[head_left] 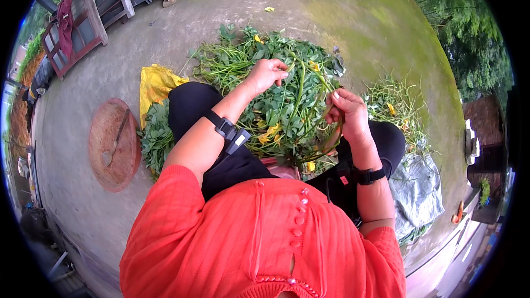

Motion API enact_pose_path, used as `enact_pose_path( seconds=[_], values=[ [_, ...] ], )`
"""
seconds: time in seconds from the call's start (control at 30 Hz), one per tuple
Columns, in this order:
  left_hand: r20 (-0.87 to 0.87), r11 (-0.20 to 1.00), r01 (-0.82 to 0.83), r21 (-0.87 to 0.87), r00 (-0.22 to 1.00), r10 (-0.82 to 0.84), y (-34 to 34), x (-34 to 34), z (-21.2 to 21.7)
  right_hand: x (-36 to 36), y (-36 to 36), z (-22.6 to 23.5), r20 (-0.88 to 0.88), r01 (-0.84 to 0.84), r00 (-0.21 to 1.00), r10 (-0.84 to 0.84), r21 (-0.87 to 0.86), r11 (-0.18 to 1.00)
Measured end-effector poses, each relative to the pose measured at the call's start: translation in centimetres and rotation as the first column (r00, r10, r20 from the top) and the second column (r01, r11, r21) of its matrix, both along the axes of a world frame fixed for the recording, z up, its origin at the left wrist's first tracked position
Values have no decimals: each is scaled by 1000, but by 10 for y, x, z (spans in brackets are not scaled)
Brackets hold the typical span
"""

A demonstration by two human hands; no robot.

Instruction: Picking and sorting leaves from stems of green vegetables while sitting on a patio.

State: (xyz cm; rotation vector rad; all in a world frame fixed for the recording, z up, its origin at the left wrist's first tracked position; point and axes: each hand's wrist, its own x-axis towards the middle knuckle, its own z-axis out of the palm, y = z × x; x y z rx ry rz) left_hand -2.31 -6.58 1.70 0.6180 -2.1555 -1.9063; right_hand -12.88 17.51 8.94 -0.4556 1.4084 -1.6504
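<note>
My right hand (pixel 349 111) is closed round a long green vine stem (pixel 323 80) with a yellow blossom near it; part of the stem curves down below the fingers. To its left, my left hand (pixel 269 74) is pinched at the fingertips, with a thin pale-green strand (pixel 291 64) at the tips. Both hands are above a large heap of leafy green vines (pixel 259 58) with yellow blossoms, spread on the ground between and beyond my knees. Where the strand joins the stem is hard to make out among the leaves.
A smaller pile of thin green stems (pixel 395 102) lies right of my knee, by a grey plastic sheet (pixel 417 187). On the left are a yellow sack (pixel 157 85), more leaves (pixel 157 135) and a round reddish lid-like disc (pixel 105 171) with a long-handled tool (pixel 117 135) on it.
</note>
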Motion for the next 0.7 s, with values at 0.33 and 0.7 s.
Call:
enact_pose_path(
  seconds=[0.33, 0.7],
  values=[
    [13, 934, 49, 353, 998, -57, 11, -1, 10, 0, 3, -3, -7, -103, 995, 104, 36, 994],
    [-60, 880, 65, 471, 997, -42, 13, -3, 3, 8, 3, 3, -23, -221, 974, 225, 115, 968]
  ],
)
